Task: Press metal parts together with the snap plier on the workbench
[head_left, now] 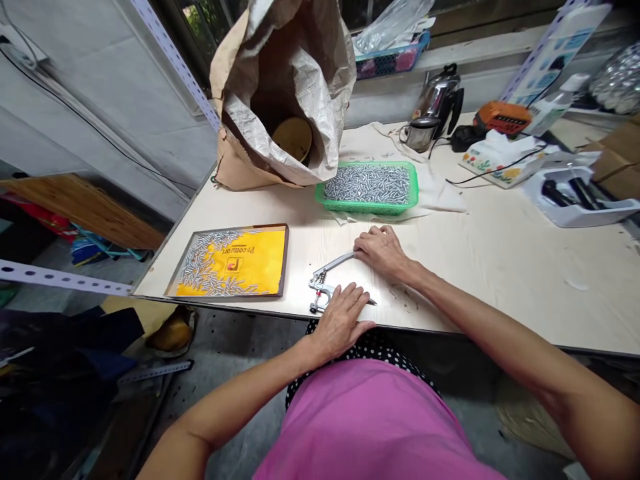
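Observation:
On the table near its front edge lies a pair of silver snap-fastener pliers [324,288], its two handles spread apart. My right hand [381,253] has its fingers curled on the end of the upper handle. Across the lower handle rests my left hand [342,323], fingers stretched out and flat; the dark handle tip pokes out beyond them. Left of the pliers is a shallow tray [285,260] with a yellow printed sheet and many small silver metal pieces. Similar pieces fill a green plastic basket [367,208] behind my right hand.
A large open paper sack [240,157] stands at the back left, with a round yellowish container [295,139] inside. Further right are a metal pot [440,93], a metal cup [421,135], an orange battery-like block [503,118], a tissue box [493,163] and a white tray [575,212].

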Available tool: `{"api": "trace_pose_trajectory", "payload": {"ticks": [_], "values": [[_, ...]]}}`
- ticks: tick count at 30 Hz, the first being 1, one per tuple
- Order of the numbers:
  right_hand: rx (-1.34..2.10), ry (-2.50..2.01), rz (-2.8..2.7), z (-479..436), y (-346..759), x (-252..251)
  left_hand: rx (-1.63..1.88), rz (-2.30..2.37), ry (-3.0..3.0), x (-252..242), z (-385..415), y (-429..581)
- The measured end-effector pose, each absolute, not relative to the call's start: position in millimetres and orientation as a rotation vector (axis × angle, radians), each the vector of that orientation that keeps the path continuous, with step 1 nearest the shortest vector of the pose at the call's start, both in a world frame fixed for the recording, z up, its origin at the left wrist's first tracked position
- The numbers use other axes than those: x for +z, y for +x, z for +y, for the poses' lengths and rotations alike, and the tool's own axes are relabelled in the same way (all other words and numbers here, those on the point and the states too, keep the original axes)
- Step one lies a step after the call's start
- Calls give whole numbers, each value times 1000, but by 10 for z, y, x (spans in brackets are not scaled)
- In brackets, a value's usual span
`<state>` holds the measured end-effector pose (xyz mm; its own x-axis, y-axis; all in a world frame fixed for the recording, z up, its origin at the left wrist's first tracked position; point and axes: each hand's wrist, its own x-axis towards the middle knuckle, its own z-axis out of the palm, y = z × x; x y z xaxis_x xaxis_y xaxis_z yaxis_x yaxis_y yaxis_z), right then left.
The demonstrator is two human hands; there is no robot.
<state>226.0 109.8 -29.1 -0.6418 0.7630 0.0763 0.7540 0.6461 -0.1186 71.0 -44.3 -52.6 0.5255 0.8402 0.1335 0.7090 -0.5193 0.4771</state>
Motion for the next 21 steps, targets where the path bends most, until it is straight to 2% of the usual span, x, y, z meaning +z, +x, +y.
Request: {"api": "trace_pose_trajectory", "payload": {"ticks": [3,7,10,12,15,18,21], "values": [[79,-1151,-2829,988,2065,-187,532,1274,2385,-507,-444,721],[306,-579,-3010,618,1780,-153,585,1127,2418,-395,-626,662],[425,-360,-3004,436,1655,-217,688,1101,2514,-246,-777,409],[447,-315,-2988,407,1596,-260,758,1328,2528,-139,-777,79],[438,-271,-3027,423,1515,-295,783,1968,2307,-1,-604,-611],[571,-284,-2968,438,1470,-340,560,2380,2047,68,-370,-1282],[919,-417,-2700,455,1480,-401,233,2387,1978,68,-240,-1671]]}}
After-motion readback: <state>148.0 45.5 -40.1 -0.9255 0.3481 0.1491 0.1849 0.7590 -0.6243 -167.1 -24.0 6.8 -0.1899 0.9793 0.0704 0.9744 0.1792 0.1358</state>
